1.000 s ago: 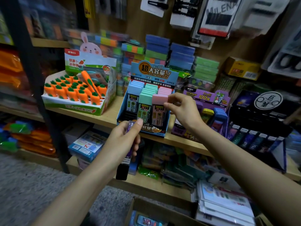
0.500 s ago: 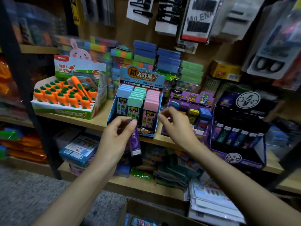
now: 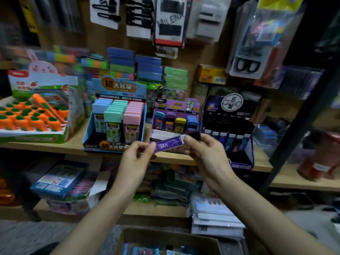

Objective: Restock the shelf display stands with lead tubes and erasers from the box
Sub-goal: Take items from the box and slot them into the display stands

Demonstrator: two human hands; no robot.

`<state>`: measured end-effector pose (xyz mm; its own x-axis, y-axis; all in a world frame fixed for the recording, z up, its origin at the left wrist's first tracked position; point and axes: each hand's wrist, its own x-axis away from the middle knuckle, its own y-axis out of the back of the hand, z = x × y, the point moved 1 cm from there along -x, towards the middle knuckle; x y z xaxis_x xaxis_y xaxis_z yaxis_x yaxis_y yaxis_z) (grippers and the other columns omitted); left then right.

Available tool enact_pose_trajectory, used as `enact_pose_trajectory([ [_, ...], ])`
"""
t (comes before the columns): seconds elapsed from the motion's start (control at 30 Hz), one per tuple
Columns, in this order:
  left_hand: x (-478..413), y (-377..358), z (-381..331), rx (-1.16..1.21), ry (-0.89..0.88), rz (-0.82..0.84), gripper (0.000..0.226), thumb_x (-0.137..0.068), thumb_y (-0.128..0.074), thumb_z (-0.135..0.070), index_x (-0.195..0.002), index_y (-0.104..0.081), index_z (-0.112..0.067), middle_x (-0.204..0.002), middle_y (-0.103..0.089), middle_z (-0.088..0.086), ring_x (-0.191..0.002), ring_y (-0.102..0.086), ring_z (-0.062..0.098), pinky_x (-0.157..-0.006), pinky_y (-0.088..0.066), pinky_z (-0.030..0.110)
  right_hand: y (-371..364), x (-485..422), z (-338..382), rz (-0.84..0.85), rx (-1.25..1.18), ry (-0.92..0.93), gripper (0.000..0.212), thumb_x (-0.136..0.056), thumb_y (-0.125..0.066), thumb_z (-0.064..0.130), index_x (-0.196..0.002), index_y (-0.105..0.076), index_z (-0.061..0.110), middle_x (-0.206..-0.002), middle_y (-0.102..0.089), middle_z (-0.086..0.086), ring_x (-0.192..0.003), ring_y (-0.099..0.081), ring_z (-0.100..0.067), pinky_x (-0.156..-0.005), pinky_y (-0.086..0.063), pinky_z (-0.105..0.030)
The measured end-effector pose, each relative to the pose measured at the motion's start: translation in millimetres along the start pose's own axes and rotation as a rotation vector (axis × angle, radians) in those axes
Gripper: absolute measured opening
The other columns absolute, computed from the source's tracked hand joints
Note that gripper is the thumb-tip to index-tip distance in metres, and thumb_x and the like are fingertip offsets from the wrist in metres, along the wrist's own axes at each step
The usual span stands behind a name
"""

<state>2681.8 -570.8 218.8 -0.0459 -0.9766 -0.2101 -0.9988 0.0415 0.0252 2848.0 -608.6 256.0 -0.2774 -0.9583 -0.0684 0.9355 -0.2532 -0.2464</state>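
A purple lead tube [image 3: 170,143] with a black cap lies almost level between my two hands in front of the shelf edge. My left hand [image 3: 137,157] pinches its left end; my right hand [image 3: 204,153] grips the right end near the cap. Behind it on the shelf stand a blue display stand [image 3: 114,146] with blue, green and pink tubes, a purple stand [image 3: 175,105] with coloured tubes, and a black stand [image 3: 241,159] with a row of dark tubes. The cardboard box [image 3: 165,236] sits open below my arms.
An orange carrot-eraser display [image 3: 33,122] fills the shelf's left end. Stacked coloured packs [image 3: 134,65] stand at the back, and blister cards [image 3: 171,21] hang above. A dark upright post [image 3: 298,126] slants at the right. The lower shelf [image 3: 156,210] holds packets and booklets.
My right hand left the blue stand and came down onto the purple tube. The tube swung from hanging upright in my left hand to nearly level between both hands. The view shifted right.
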Motion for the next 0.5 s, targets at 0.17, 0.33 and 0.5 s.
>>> enact_pose_trajectory([
  [0.17, 16.6, -53.4, 3.6, -0.425, -0.262, 0.315, 0.014, -0.090, -0.055, -0.033, -0.081, -0.062, -0.025, -0.081, -0.059, -0.009, -0.074, -0.053, -0.003, -0.066, -0.040, 0.019, 42.0, -4.3, 25.9, -0.078, 0.323, 0.256, 0.019, -0.077, -0.074, 0.011, -0.067, -0.060, 0.020, -0.055, -0.061, 0.011, -0.056, -0.056, -0.003, -0.057, -0.049, -0.021],
  [0.33, 21.0, -90.3, 12.2, -0.731, -0.472, 0.528, 0.025, -0.091, -0.053, -0.040, -0.111, -0.062, -0.027, -0.108, -0.052, -0.013, -0.100, -0.051, 0.003, -0.084, -0.044, 0.026, 97.0, -10.4, 64.0, -0.066, 0.527, 0.331, 0.021, -0.073, -0.077, 0.007, -0.070, -0.060, 0.019, -0.053, -0.058, 0.012, -0.052, -0.054, 0.002, -0.047, -0.044, -0.014],
  [0.5, -10.2, -112.5, 12.5, -0.795, -0.571, 0.454, 0.031, -0.090, -0.056, -0.037, -0.117, -0.057, -0.022, -0.117, -0.052, -0.008, -0.111, -0.048, 0.008, -0.091, -0.043, 0.029, 172.6, -35.5, 95.9, -0.284, 0.617, 0.448, 0.019, -0.074, -0.077, 0.013, -0.088, -0.063, 0.014, -0.076, -0.064, -0.002, -0.072, -0.062, -0.014, -0.062, -0.052, -0.022],
])
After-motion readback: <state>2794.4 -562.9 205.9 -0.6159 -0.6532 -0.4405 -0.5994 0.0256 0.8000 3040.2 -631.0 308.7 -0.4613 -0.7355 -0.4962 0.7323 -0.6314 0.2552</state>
